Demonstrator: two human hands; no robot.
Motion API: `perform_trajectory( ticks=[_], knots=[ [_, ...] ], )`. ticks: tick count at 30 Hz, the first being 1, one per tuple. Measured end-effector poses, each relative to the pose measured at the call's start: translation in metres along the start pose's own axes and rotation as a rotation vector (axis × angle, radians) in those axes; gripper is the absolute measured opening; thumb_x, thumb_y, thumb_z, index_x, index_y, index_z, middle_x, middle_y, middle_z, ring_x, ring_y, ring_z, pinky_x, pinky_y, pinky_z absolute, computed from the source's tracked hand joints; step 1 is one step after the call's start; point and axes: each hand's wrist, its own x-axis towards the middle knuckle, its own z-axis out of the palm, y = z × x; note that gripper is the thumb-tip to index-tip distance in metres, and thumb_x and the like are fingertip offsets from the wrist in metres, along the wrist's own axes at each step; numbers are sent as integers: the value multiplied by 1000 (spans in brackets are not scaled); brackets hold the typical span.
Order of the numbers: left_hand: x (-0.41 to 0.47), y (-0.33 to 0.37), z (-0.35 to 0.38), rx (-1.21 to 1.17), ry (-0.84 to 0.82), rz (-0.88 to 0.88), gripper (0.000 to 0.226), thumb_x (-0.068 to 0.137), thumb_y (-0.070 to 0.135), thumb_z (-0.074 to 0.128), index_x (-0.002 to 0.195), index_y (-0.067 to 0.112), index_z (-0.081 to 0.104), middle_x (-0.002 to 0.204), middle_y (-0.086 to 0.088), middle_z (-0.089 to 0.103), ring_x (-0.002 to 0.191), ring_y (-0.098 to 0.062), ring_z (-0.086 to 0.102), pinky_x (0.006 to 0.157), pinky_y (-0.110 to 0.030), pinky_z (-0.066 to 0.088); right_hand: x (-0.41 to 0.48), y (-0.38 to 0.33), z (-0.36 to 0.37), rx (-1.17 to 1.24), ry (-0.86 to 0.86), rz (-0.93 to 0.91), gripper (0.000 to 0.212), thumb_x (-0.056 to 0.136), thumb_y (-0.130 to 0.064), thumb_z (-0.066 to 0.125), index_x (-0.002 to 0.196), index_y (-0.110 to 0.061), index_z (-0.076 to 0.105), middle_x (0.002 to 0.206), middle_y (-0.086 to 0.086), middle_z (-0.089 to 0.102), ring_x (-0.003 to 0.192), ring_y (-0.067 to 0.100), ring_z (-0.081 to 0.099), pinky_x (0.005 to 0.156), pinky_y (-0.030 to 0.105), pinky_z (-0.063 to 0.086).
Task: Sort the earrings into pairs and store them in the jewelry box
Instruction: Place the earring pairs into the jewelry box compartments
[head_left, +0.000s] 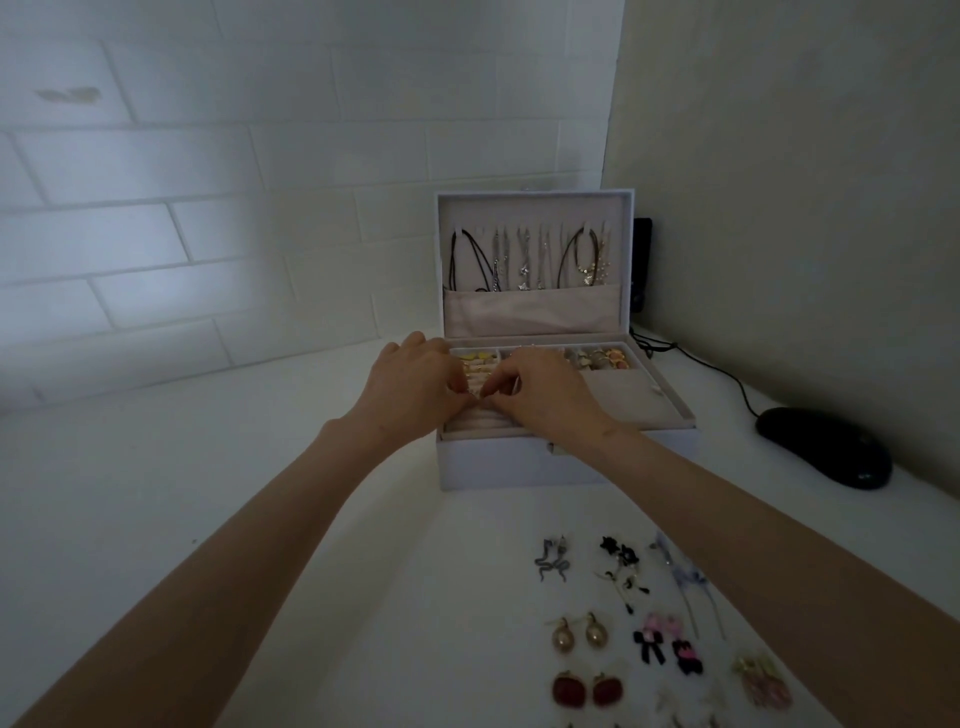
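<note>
Both hands are held over the front left part of the open jewelry box (519, 462), above its padded roll section (483, 418). The fingers of the left hand (415, 384) and the right hand (545, 397) are curled inward, and the tips are brought together at one spot. Whether something small is pinched in either grip cannot be told, as the spot is dim and partly hidden.

The remaining earrings are laid out in pairs on the worktop (260, 493), well apart from the box and on the person's side of it, partly under the right forearm. A grey snake pair (551, 564), a pearl pair (577, 633) and a red pair (586, 690) can be made out. The long dangling pieces are laid with their length running roughly toward and away from the person. The right hand is judged the nearer one, so a pull back and down to the right is called for.
</note>
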Motion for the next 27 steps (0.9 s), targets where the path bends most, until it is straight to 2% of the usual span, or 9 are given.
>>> perform_trajectory(
  ticks=[4,7,12,14,17,18,23,25,27],
  knots=[
    [-2,-1,-2,34,4,36,25,88,41,55,103,25,66,112,2,57,106,-19,44,83,-28,31,2,1,1,-24,-37,-13,11,79,-19,69,89,-15,73,89,1,62,79,9,50,72,27,42],
    [-3,1,-1,30,-5,54,24,87,40,57,102,24,67,110,1,57,105,-18,44,82,-27,30,1,1,2,-81,-26,-35,10,79,-18,66,87,-14,71,88,-1,62,84,13,55,69,24,38],
    [-4,3,4,87,24,82,26,88,36,56,101,19,70,106,-2,57,103,-21,45,79,-28,28,0,-1,1,-52,2,-41,11,79,-20,67,87,-14,69,88,-1,62,84,13,55,73,30,45],
    [-7,4,8,99,85,112,25,86,33,59,91,13,72,96,-6,59,94,-25,49,72,-31,28,-2,-1,0,-22,13,-54,10,78,-20,68,86,-14,69,83,-3,58,80,12,53,73,30,46],
    [-10,2,11,118,84,171,19,69,27,64,61,11,71,68,-7,58,65,-29,52,57,-30,27,-4,0,-1,17,26,-76,9,77,-18,68,85,-13,69,78,-5,56,75,9,51,70,30,46],
    [-10,1,11,112,94,175,18,68,26,64,60,12,71,67,-7,59,64,-30,53,56,-30,27,-5,1,-1,28,27,-80,9,76,-18,69,84,-13,69,78,-5,56,74,9,51,70,30,46],
    [-11,4,14,78,109,110,24,88,28,57,96,12,73,100,-7,60,95,-26,47,71,-29,24,-8,1,-2,5,-2,-100,11,76,-20,71,85,-14,69,81,-4,55,75,9,52,69,29,47],
    [-11,5,15,80,124,77,25,87,30,58,95,12,72,98,-9,61,95,-27,48,71,-30,25,-8,0,-2,-23,-10,-111,10,78,-19,70,87,-14,70,84,-3,56,76,8,51,69,27,46],
    [-11,5,15,50,163,79,22,81,30,66,86,9,74,87,-12,62,87,-31,51,68,-33,28,-8,-1,-2,-42,-9,-113,10,79,-18,68,88,-14,70,85,-4,56,76,7,50,68,25,43]
  ],
)
